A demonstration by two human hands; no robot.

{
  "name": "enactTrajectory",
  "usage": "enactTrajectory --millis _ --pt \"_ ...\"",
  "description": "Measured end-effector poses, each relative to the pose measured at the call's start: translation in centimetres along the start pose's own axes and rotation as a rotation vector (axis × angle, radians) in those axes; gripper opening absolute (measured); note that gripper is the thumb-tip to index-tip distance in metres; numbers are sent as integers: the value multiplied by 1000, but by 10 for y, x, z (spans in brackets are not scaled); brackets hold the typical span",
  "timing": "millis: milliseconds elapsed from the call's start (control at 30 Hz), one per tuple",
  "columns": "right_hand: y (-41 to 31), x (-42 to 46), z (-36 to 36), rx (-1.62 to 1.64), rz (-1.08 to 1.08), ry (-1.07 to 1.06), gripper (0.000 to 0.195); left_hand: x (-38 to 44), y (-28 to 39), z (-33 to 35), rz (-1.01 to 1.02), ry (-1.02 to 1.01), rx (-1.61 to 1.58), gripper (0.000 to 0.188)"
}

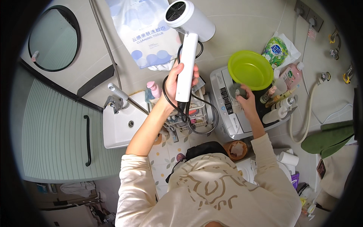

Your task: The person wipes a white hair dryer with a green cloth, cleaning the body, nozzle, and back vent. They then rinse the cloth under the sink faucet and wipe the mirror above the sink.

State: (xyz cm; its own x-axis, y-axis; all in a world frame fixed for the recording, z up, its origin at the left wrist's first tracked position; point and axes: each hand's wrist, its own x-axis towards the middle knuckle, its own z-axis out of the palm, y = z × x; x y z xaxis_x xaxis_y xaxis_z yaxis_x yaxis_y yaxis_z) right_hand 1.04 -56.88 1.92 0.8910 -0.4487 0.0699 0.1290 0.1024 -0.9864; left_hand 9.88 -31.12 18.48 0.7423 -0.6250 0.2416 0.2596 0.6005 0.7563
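My left hand [173, 82] is closed around the handle of a white hair dryer [187, 68], raised in front of me with its round black intake grille towards the upper left. The dryer's black cord [208, 130] hangs in loops around my wrist and below it. On the right, my right hand [247, 100] holds a dark, greyish translucent object [237, 91] over the control panel of a top-loading washing machine [229, 119]. What this object is I cannot tell. Just above that hand stands a lime green plastic basin [251, 69] on the machine.
Pump bottles [273, 115] line the machine's right side, near a pink bottle [292, 75] and a green detergent pouch [276, 51]. A white sink [119, 133] with a faucet is at left. A tissue bag [147, 34] hangs above a storage rack [195, 113]. A waste bin [236, 150] stands below.
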Motion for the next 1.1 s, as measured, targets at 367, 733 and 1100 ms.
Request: enactTrajectory --millis 367,733,1100 --pt "-153 -76 93 -579 -831 -687 37 9 -21 15 117 198 238 58" --pt "-165 -67 103 -725 -984 -657 36 0 -24 10 78 198 280 57" --pt "-180 -22 100 -577 -890 -438 33 -19 -32 9 -72 181 183 57"
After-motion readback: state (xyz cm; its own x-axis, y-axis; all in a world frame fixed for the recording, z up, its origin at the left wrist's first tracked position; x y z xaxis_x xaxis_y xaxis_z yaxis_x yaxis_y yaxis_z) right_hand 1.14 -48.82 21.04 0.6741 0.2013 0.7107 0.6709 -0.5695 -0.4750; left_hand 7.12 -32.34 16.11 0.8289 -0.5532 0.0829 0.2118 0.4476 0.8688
